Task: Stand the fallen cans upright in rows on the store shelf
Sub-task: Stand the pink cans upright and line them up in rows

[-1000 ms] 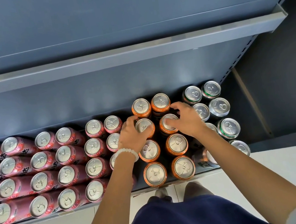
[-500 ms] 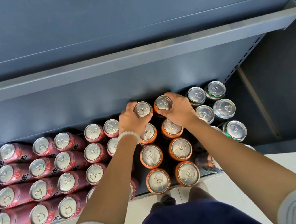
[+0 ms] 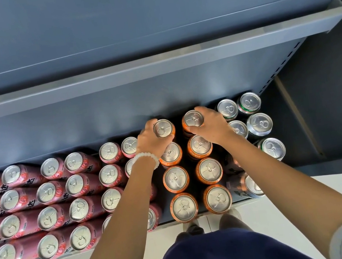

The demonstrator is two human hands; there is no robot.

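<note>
Two columns of upright orange cans stand on the bottom shelf (image 3: 200, 216). My left hand (image 3: 150, 140) grips the rearmost orange can of the left column (image 3: 163, 128), fingers curled round its top. My right hand (image 3: 211, 124) grips the rearmost orange can of the right column (image 3: 193, 119) the same way. In front of them stand more orange cans (image 3: 175, 179), (image 3: 209, 170), in straight lines down to the shelf's front edge.
Several rows of pink cans (image 3: 48, 193) fill the shelf on the left. Silver and green cans (image 3: 259, 124) stand on the right, one dark can (image 3: 248, 185) near the front. An upper shelf (image 3: 156, 65) overhangs. The white floor (image 3: 331, 198) lies below.
Both hands have reached from the second-row orange cans to the rearmost pair and closed round them. The view has tilted a little.
</note>
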